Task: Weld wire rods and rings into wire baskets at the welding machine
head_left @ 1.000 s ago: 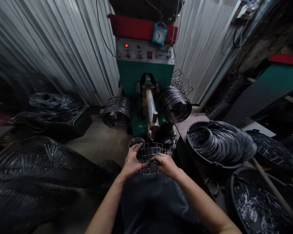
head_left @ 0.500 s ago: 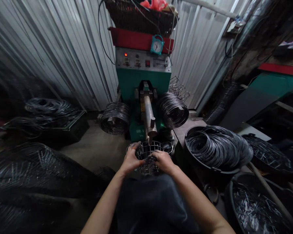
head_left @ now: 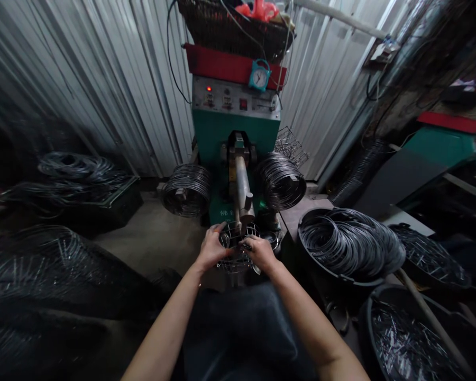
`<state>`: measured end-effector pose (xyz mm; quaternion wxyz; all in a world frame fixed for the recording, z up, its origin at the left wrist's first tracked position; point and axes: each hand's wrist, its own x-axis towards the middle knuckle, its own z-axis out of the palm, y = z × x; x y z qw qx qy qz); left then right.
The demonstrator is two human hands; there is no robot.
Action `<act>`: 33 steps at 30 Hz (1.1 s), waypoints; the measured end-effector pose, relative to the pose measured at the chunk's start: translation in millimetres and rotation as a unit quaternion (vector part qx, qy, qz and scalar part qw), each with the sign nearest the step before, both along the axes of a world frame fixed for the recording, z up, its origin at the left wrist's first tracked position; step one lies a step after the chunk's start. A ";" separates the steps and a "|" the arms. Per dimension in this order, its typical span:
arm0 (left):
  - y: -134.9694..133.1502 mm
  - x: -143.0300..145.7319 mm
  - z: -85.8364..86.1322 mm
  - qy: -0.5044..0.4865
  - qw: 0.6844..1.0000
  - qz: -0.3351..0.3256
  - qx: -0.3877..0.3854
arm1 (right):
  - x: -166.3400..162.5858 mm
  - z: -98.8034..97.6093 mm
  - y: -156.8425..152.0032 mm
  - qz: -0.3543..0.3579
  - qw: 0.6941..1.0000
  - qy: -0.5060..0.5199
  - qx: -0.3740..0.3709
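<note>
Between my hands is a round wire basket (head_left: pixel 235 264) of bright metal rods, under the tip of the machine's metal arm (head_left: pixel 243 185). My left hand (head_left: pixel 213 247) grips the basket's left side, thumb reaching inward across it. On the right, my right hand (head_left: pixel 258 251) is closed at the near right part of the basket with its fingers bent together; any small piece in those fingers is too small to make out. The green welding machine (head_left: pixel 210 127) stands straight ahead, a red light lit on its panel.
Coils of wire rings hang on the machine's left (head_left: pixel 187 190) and right (head_left: pixel 282 182). At right stand a tub of wire rings (head_left: pixel 301 248) and a tub of short metal pieces (head_left: pixel 367 323) with a pole across it. A black plastic-wrapped bundle (head_left: pixel 63 264) lies left.
The wire basket has shifted slightly up under the machine's arm, and both hands have moved a little with it. The view has tilted slightly.
</note>
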<state>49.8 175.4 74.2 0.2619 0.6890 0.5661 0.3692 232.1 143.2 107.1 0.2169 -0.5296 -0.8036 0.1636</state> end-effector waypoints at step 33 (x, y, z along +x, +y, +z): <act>21.6 2.1 3.2 0.005 0.998 0.064 -0.017 | 49.4 -79.4 -93.0 -0.273 0.491 0.710 -0.425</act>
